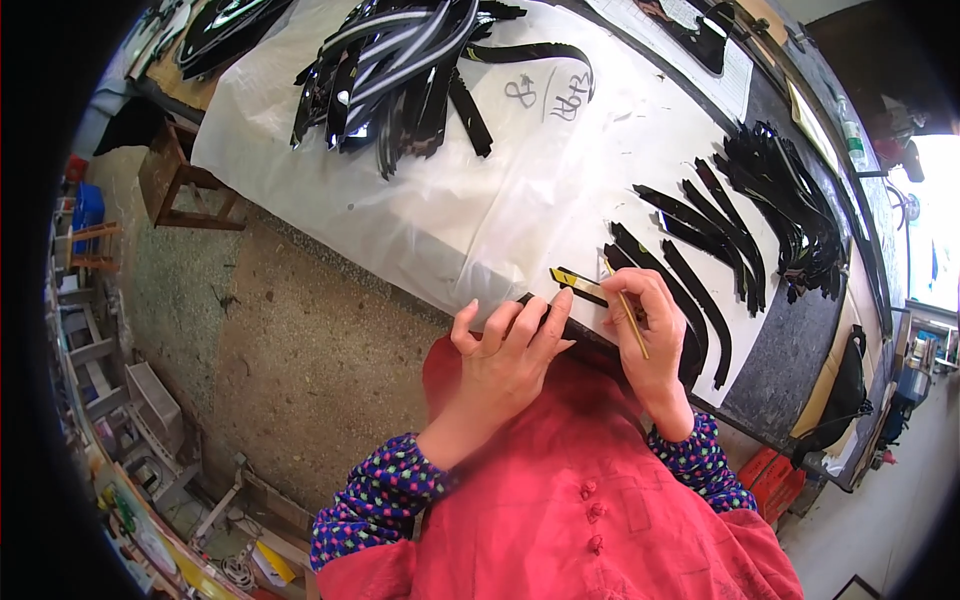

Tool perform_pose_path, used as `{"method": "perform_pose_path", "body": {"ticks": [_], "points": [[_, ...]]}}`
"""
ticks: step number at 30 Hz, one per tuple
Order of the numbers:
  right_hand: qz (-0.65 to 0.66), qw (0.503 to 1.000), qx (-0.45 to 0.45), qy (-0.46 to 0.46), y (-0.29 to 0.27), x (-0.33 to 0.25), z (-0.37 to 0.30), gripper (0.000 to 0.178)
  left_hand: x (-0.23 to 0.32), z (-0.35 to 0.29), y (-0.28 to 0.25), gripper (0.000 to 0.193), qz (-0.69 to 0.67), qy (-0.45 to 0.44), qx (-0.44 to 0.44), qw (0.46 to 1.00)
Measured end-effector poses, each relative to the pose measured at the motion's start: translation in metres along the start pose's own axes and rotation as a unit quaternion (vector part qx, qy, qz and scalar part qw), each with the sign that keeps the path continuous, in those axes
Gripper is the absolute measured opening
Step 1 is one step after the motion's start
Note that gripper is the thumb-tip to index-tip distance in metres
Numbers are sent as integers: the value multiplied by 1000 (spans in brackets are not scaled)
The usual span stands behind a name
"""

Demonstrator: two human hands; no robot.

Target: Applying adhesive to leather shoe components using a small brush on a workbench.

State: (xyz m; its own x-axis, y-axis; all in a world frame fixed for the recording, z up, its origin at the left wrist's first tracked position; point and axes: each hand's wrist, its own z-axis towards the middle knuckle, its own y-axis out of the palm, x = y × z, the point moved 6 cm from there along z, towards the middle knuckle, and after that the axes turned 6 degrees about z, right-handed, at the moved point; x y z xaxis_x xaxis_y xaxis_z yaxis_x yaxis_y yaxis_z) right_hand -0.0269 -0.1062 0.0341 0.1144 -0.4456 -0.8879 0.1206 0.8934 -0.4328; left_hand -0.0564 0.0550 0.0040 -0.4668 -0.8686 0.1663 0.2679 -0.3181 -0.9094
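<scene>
At the near edge of the white-covered table, my left hand [510, 350] has its fingers spread, the fingertips resting on or right beside a narrow black strip [590, 290]. A yellow patch [563, 278] shows on the strip's far end, just past my index fingertip. My right hand [650, 325] pinches a thin yellow stick [631, 322] between thumb and fingers, its upper tip over the paper near the strip. Curved glossy black strips [708, 300] lie just right of that hand. The fingers hide part of the strip under them.
A big heap of black and grey-striped strips [400, 75] lies on the white sheet [420, 220] at the far left. More black strips [790, 205] are bunched at the right. A wooden stool [180, 180] stands on the floor left of the table; a red crate [772, 485] sits below its right end.
</scene>
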Motion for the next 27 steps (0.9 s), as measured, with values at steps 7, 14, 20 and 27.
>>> {"method": "perform_pose_path", "body": {"ticks": [7,14,20,27], "points": [[-10,1000,-1,0,0,0,0,13,2,-1,4,51,-1,-6,4,1000],[-14,1000,-2,-1,2,0,-1,15,3,2,6,53,6,1,-6,1000],[-26,1000,3,-16,2,-1,-2,18,4,1,7,54,9,0,-4,1000],[-59,998,16,-31,-8,-2,-5,20,3,3,8,56,0,2,-13,1000]]}}
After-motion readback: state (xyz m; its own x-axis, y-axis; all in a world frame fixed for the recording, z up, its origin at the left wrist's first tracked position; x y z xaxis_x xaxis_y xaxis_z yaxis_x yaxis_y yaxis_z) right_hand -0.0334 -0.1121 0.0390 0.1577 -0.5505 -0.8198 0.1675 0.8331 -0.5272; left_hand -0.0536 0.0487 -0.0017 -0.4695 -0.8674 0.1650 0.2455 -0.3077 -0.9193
